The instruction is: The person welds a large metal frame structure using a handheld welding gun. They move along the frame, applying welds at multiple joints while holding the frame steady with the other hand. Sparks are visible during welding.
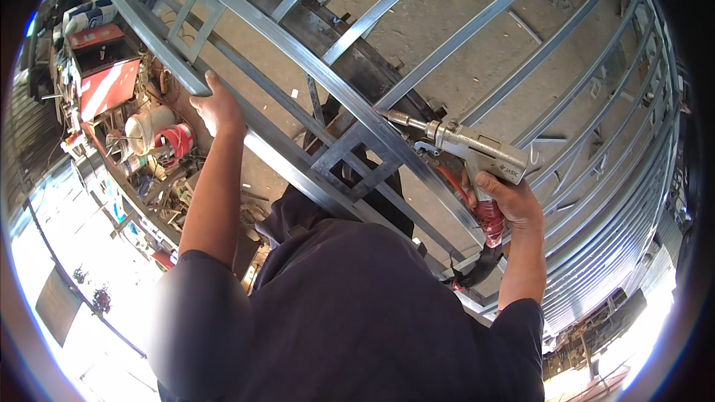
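A large frame of shiny metal tubes (328, 80) stretches across in front of me, with cross bars running to the far right. My left hand (220, 110) is closed on the rounded outer tube (167, 59) of this frame, thumb pointing up and away; its other fingers are partly hidden. In my right hand (515, 201) is a silver pistol-shaped welding gun (484, 150), gripped by its handle. Its narrow nozzle points left, with the tip at the inner tube; I cannot tell whether they touch. Red wrapping covers the lower handle, where a black cable leaves it.
A square metal bracket (357, 160) joins two tubes close to my body. Left of the frame stand a red cabinet (108, 82), a white bucket (145, 130) and a red bucket (175, 140) among clutter. Metal offcuts lie on the concrete floor (462, 22).
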Demonstrator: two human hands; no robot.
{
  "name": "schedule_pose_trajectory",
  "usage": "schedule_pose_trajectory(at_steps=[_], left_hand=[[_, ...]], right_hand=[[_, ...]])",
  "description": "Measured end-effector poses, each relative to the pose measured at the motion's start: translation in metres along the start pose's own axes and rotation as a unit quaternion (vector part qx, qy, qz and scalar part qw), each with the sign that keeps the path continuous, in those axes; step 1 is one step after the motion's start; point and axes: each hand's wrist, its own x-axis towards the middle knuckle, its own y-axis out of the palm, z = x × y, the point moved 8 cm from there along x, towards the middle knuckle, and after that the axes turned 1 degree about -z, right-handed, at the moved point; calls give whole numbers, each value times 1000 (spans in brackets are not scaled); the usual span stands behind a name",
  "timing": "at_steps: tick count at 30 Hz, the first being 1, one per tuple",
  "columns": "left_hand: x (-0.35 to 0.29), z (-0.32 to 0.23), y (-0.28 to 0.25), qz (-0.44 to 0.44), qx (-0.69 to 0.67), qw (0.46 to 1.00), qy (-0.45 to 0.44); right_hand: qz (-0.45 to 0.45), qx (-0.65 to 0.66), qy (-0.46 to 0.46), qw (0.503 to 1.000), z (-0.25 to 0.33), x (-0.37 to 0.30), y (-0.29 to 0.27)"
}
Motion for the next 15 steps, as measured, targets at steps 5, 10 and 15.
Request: schedule_pose_trajectory(at_steps=[5, 10, 15], left_hand=[[-4, -3, -4, -18, 18, 1000, -11], [-8, -7, -5, -20, 35, 999, -20], [-9, -9, -6, -26, 44, 998, -24]], right_hand=[[27, 6, -18, 999, 3, 3, 2], [40, 0, -19, 999, 0, 8, 1], [67, -2, -16, 998, 4, 8, 4]])
